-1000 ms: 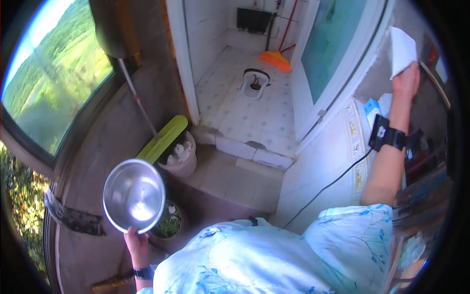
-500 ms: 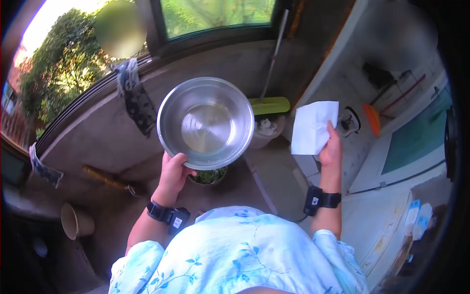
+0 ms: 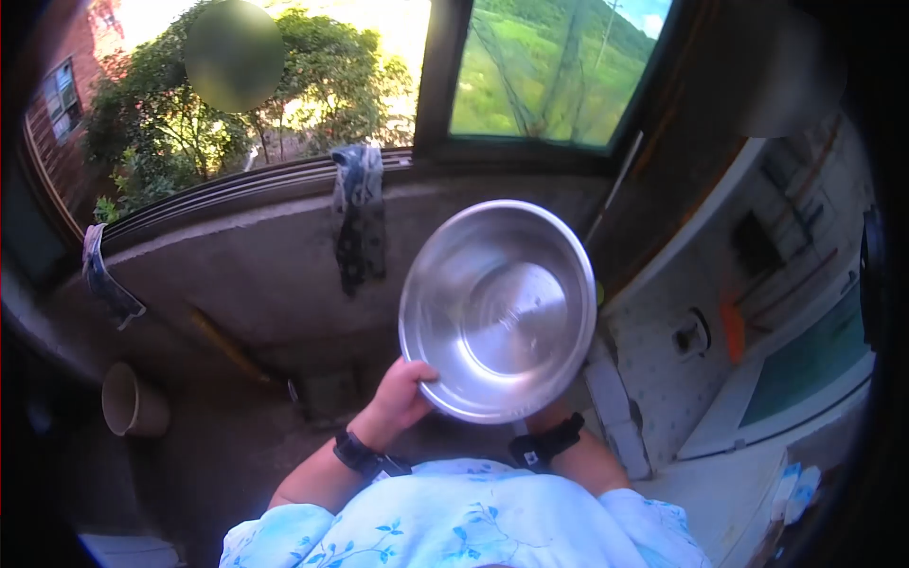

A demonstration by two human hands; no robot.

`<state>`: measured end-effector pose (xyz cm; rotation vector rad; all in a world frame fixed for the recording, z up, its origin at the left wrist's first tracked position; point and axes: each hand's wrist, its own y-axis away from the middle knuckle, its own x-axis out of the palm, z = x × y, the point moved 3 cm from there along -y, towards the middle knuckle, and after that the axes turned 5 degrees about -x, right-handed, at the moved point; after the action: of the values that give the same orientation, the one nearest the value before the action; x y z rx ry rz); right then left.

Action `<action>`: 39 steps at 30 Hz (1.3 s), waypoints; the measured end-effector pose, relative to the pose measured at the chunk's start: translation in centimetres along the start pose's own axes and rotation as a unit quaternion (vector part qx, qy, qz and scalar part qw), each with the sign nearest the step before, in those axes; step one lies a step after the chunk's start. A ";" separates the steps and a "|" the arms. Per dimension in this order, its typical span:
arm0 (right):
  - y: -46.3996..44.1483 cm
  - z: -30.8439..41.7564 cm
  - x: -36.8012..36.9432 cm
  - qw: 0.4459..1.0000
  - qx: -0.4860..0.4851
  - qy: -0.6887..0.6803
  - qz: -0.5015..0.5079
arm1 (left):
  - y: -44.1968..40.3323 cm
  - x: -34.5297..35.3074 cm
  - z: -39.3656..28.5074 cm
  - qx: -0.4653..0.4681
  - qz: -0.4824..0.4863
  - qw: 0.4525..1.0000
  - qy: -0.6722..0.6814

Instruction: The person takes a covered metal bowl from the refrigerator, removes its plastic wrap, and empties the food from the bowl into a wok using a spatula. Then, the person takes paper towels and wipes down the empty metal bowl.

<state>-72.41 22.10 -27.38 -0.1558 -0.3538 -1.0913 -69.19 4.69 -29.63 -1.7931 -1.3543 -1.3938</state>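
Observation:
A shiny metal basin (image 3: 511, 317) is held up in front of my body, tilted so that its inside faces me. My left hand (image 3: 402, 393) grips its lower left rim, with the thumb over the edge. Behind the lower right side of the basin is my right hand (image 3: 549, 415); its fingers are hidden, and the white sheet is out of sight. Black bands with small devices circle both wrists.
Cloths hang at the window sill (image 3: 359, 204) and at the far left (image 3: 109, 279). A beige bucket (image 3: 134, 402) stands on the left. At the right are a doorway with a squat toilet (image 3: 692, 333), an orange broom (image 3: 732, 329) and a green-paned door (image 3: 805, 355).
The view has swung left. The basin has come nearer my right side and tilted. My right hand, earlier holding the white sheet out to the right, has moved inward behind the basin.

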 end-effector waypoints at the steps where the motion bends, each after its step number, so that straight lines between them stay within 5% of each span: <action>1: 0.1 -0.4 -0.2 0.999 0.025 -0.028 -0.004 | 0.1 0.0 -0.1 0.004 0.012 1.000 0.003; 8: -2.0 -1.0 -1.4 0.986 0.077 -0.146 -0.004 | -0.5 0.8 -0.2 -0.029 0.025 0.998 0.040; 16: -6.1 3.8 -4.4 0.973 0.009 -0.229 0.038 | -0.4 1.9 -3.2 0.155 -0.076 0.978 -0.114; 19: -5.5 7.4 -4.6 0.991 -0.061 -0.119 0.018 | 0.6 2.8 -3.7 0.164 -0.109 0.968 -0.154; 22: -5.2 8.5 -4.5 0.983 -0.066 -0.134 0.105 | 0.5 2.7 -3.4 0.172 -0.117 0.963 -0.169; 27: -4.5 7.8 -5.6 0.981 -0.048 -0.151 0.108 | 0.0 3.0 -3.1 0.137 -0.101 0.959 -0.225; 36: -3.7 6.0 -7.8 0.969 0.001 -0.245 -0.038 | -0.4 2.3 -4.8 0.060 -0.018 0.959 -0.275; 38: -3.4 6.2 -7.7 0.973 -0.007 -0.224 -0.061 | -0.2 0.5 -5.6 0.056 -0.066 0.955 -0.282; 39: -3.3 6.4 -7.7 0.976 -0.017 -0.203 -0.082 | 0.1 -1.2 -6.1 0.056 -0.164 0.909 -0.379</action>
<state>-79.84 28.93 -24.32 -0.3875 -0.7247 -1.2284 -71.75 -0.91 -28.52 -2.2031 -2.1539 -0.7200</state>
